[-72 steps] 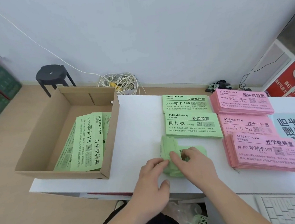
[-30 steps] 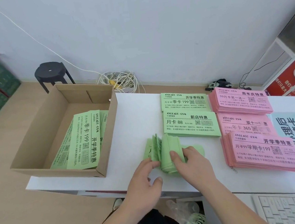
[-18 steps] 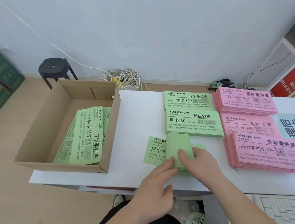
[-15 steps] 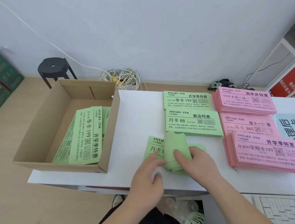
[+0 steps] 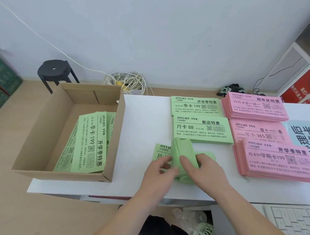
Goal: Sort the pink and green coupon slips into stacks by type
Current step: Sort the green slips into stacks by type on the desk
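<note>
Sideways, the green bundle [image 5: 184,152] runs left-right, left half bent upward.

At the table's [image 5: 145,122] near edge, the left hand [image 5: 159,171] and right hand [image 5: 203,169] meet on a bent bundle of slips [image 5: 184,150]. A flat slip [image 5: 161,150] lies beyond the left hand, seemingly tucked under the bundle. Two stacks [image 5: 202,130] lie beyond the hands, three stacks [image 5: 260,132] to their right, and a box [image 5: 40,144] holding slips far to their left.

Wearing black clothing [image 5: 153,233], carrying a small pale fleck near its lower edge; baring both forearms [image 5: 122,219] down to left hand [image 5: 159,175] and right hand [image 5: 206,173].
</note>
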Motion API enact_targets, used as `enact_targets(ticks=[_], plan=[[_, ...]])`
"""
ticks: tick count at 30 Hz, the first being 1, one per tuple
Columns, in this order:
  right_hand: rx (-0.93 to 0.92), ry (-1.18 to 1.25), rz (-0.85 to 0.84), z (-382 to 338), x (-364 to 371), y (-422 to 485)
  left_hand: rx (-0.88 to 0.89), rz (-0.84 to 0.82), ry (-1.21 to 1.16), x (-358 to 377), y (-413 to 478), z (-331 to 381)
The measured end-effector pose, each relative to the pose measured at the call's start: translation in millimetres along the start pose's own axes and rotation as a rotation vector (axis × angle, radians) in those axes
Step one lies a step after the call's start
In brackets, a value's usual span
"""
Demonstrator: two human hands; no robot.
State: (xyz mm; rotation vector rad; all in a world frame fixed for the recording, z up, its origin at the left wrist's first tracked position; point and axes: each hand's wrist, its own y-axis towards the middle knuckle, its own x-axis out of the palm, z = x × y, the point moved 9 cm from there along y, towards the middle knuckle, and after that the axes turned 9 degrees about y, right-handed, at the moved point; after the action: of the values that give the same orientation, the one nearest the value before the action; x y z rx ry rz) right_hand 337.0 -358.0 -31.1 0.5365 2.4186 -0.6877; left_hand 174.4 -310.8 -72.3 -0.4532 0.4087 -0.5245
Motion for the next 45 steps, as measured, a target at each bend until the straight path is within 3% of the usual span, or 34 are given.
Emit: enact_targets(ticks=[3,6,8,12,17,19,23,27,30,32,36,41,43,45], plan=[[0.043,0.069,-0.025,6,0,3,0.287,-0.010,0.432,21,-20,17],[0.065,0.098,-0.029,9,-1,3,0.333,-0.078,0.587,32,-26,12],[0.048,0.065,-0.016,11,-1,5,0.228,-0.082,0.457,24,-20,2],[0.035,-0.002,0.003,11,3,7,-0.033,0.238,0.041,-28,-8,-15],[0.002,-0.025,0.022,6,3,4,-0.226,0.055,-0.323,-10,1,-16],[0.009,-0.006,0.014,9,3,5,-0.246,-0.009,-0.363,-3,2,-14],[0.017,0.076,-0.013,23,0,10,-0.070,-0.059,-0.126,10,-6,4],[0.027,0.158,-0.059,26,3,12,0.310,-0.078,0.458,33,-22,18],[0.025,0.213,-0.075,26,2,10,0.405,-0.093,0.730,47,-29,17],[0.020,0.228,-0.085,25,2,9,0.448,-0.063,0.789,48,-32,20],[0.012,0.159,-0.097,19,0,6,0.433,-0.035,0.575,34,-26,27],[-0.085,-0.137,-0.256,10,14,-5,0.126,0.059,-0.014,-18,0,36],[-0.080,-0.228,-0.305,15,20,-7,0.073,0.037,0.015,-30,11,35],[-0.079,-0.276,-0.313,18,23,-8,0.040,0.059,0.188,-38,21,30]])
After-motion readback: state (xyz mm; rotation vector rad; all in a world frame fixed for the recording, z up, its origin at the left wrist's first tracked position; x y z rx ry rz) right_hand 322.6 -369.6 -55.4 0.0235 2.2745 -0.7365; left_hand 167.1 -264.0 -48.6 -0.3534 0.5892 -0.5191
